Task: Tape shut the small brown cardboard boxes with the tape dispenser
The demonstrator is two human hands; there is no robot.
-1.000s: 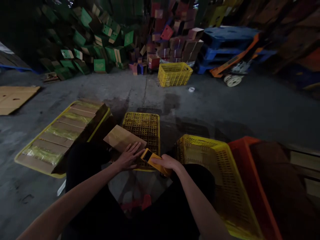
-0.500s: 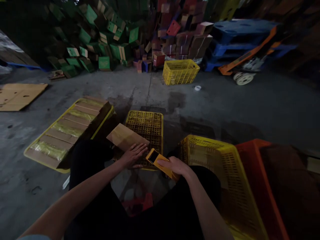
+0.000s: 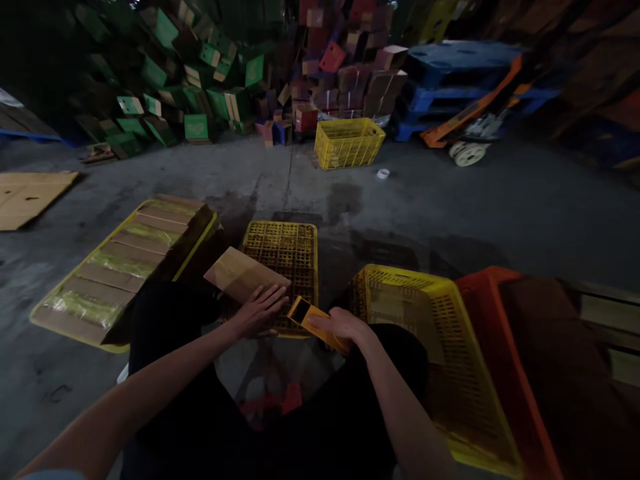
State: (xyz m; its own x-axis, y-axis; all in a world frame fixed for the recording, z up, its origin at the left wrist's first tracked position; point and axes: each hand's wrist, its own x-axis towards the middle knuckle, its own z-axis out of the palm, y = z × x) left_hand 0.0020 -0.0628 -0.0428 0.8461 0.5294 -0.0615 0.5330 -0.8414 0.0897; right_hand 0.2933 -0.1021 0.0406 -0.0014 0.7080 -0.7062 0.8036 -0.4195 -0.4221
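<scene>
My left hand (image 3: 261,311) lies with outstretched fingers on the near right end of a small brown cardboard box (image 3: 241,273). The box rests at an angle over the left part of an upturned yellow plastic crate (image 3: 300,257) between my knees. My right hand (image 3: 343,325) is wrapped round a yellow-orange handheld device (image 3: 316,321) with a dark rectangular panel at its front end; its exact kind I cannot make out. That front end points up and left, a short way right of my left hand and apart from the box.
Brown boxes with shiny yellow tape (image 3: 120,263) fill a yellow crate at left. To my right stand a deep yellow crate (image 3: 450,313) and a red-orange crate (image 3: 520,360). Farther off are another yellow crate (image 3: 349,150), a tape roll (image 3: 383,173), a pallet jack (image 3: 473,110) and blue pallets (image 3: 460,57).
My view has turned slightly right, so the surroundings sit farther left in the picture. Both hands keep nearly the same positions, the left on the box and the right round the device.
</scene>
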